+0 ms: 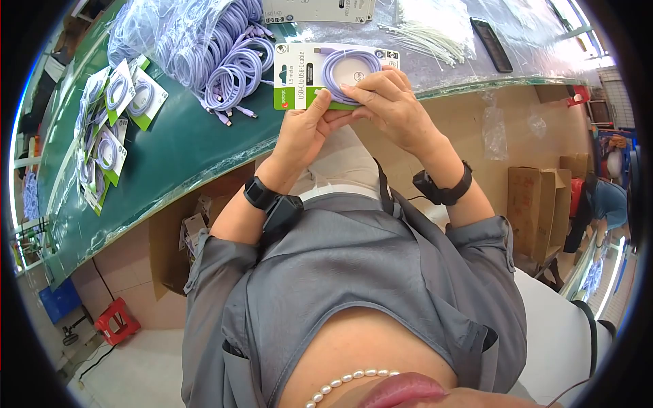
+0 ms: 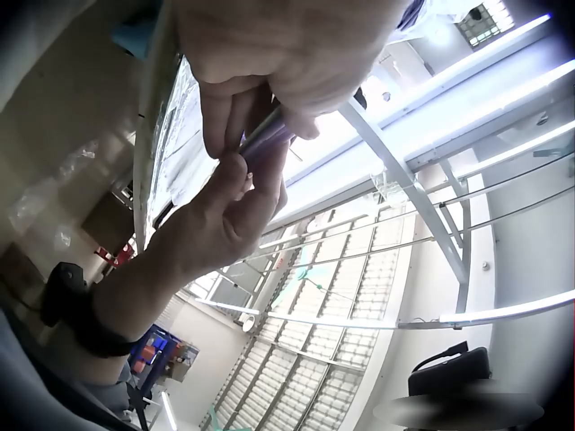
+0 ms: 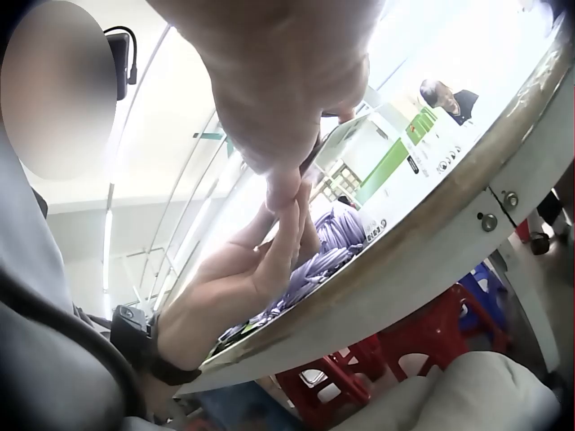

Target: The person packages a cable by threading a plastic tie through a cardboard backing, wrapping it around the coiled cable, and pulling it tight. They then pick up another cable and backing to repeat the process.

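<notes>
Cable in card pack between left hand and right hand

1 packaged cable sits in the grip, held by 2 hands: the left hand and the right hand. Each wrist carries 1 black band, 2 in all. Well left of the grip lie at least 5 carded packs; they overlap, so the exact number cannot be told. Just left of the grip is 1 heap of loose purple cables, too tangled to count. Right of it lie 1 bundle of white ties and 1 black handset.
</notes>
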A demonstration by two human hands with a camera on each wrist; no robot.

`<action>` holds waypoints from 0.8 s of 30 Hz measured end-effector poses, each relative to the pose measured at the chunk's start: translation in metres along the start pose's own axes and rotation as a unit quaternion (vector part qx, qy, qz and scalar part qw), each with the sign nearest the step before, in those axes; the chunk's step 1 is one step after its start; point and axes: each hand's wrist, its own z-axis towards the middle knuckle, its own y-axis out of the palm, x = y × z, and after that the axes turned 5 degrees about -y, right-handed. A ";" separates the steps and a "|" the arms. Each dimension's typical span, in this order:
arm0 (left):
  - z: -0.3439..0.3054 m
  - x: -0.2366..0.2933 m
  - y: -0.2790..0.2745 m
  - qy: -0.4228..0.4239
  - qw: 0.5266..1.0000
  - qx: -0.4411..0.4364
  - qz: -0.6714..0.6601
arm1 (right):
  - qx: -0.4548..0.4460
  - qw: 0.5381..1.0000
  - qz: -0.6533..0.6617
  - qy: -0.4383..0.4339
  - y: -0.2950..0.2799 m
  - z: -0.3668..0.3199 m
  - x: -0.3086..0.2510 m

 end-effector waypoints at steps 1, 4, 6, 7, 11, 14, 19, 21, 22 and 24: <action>0.000 -0.001 0.000 0.003 1.000 -0.008 0.004 | -0.004 1.000 0.009 0.006 -0.002 0.000 0.000; -0.002 -0.005 -0.002 0.009 1.000 -0.022 0.012 | -0.005 1.000 0.018 -0.002 -0.003 -0.002 0.005; -0.004 -0.008 -0.001 0.036 0.998 -0.026 0.047 | -0.003 0.999 0.018 -0.031 -0.003 -0.002 0.009; -0.005 -0.009 -0.002 0.049 0.996 -0.028 0.065 | -0.002 0.999 0.018 -0.030 -0.003 -0.003 0.009; -0.007 -0.009 -0.008 0.039 0.997 -0.017 0.069 | -0.003 0.998 -0.033 -0.050 -0.004 -0.001 0.005; -0.009 -0.012 -0.007 0.022 0.999 -0.010 0.047 | -0.020 0.998 -0.042 -0.052 -0.003 -0.002 0.003; -0.012 -0.009 0.000 0.035 0.997 0.004 0.067 | -0.020 0.992 -0.093 -0.078 -0.009 -0.003 0.001; -0.013 -0.009 0.001 0.034 0.997 0.018 0.068 | -0.020 0.989 -0.101 -0.105 -0.007 -0.008 0.010; -0.013 -0.010 0.001 0.037 0.996 0.035 0.068 | -0.019 0.987 -0.105 -0.120 -0.008 -0.010 0.013; -0.008 -0.007 -0.001 0.039 0.995 0.050 0.071 | 0.056 0.992 -0.096 -0.052 -0.015 -0.014 0.021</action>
